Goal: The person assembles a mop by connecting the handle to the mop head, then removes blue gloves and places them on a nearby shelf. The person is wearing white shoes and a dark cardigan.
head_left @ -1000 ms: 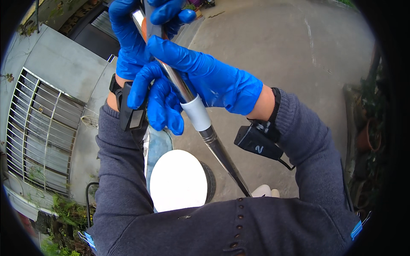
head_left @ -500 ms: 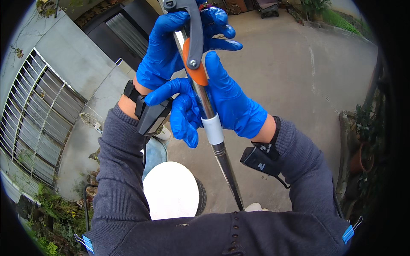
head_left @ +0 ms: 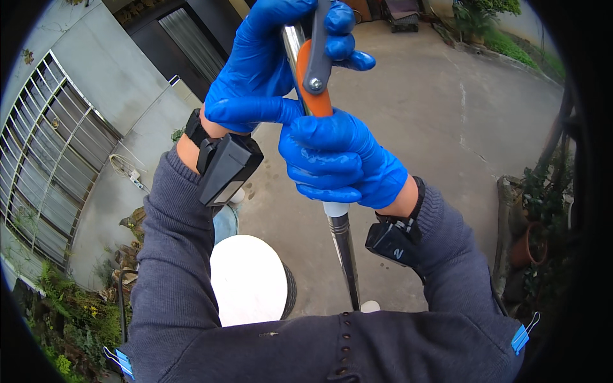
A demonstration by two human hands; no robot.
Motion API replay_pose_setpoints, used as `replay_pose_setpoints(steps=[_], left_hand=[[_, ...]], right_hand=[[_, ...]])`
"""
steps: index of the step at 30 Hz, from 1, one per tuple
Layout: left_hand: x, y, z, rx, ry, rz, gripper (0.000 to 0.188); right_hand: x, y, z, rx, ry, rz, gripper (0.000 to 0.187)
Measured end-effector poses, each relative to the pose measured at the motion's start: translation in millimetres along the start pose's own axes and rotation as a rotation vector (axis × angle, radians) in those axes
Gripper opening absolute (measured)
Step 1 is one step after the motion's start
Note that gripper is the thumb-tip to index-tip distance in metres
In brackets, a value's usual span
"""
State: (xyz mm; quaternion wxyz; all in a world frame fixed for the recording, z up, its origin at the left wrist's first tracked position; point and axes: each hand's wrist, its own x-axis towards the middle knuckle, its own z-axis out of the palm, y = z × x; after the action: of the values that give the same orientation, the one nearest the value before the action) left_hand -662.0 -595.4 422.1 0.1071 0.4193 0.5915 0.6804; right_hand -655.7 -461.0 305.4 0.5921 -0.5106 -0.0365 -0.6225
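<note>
A metal pole [head_left: 345, 258] runs from the top middle down toward my chest. It has a grey lever [head_left: 318, 54], an orange piece [head_left: 322, 107] joined to it by a bolt, and a white collar [head_left: 336, 209] lower down. My left hand [head_left: 252, 73], in a blue glove, is closed around the upper pole and lever, its fingertips showing on the right side. Below the orange piece, my blue-gloved right hand [head_left: 338, 156] wraps round the pole, with its index finger stretched out to the left. The pole's top end lies outside the view.
A round white top [head_left: 249, 281] stands at the lower left, beside a bluish tub [head_left: 225, 223]. A barred window [head_left: 54, 147] is in the left wall. Potted plants [head_left: 530, 246] line the right edge. A cart [head_left: 402, 19] is at the far end of the concrete yard.
My right hand has closed around the pole, where its fingers were apart before. The lever and orange piece have shifted up and to the right, along with my left hand.
</note>
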Motion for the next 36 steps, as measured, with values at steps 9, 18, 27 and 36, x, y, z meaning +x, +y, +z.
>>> replay_pose_setpoints(steps=[9, 18, 27, 36], left_hand=[[-9.4, -18.8, 46.4, -0.068, 0.359, -0.129, 0.027], [-8.3, -39.5, 29.3, -0.094, 0.478, -0.148, 0.025], [7.3, -62.9, 3.7, -0.200, 0.410, -0.162, 0.016], [23.5, -58.3, -19.3, -0.055, 0.398, -0.053, 0.017]], right_hand=[[-18.0, 9.7, 5.9, -0.327, 0.443, -0.128, 0.024], [-25.1, 10.5, -10.5, -0.582, 0.711, -0.246, 0.027], [-35.1, 0.9, -21.0, -0.701, 0.901, -0.283, 0.026], [-120.6, 26.2, -36.0, -0.695, 0.809, -0.047, 0.102]])
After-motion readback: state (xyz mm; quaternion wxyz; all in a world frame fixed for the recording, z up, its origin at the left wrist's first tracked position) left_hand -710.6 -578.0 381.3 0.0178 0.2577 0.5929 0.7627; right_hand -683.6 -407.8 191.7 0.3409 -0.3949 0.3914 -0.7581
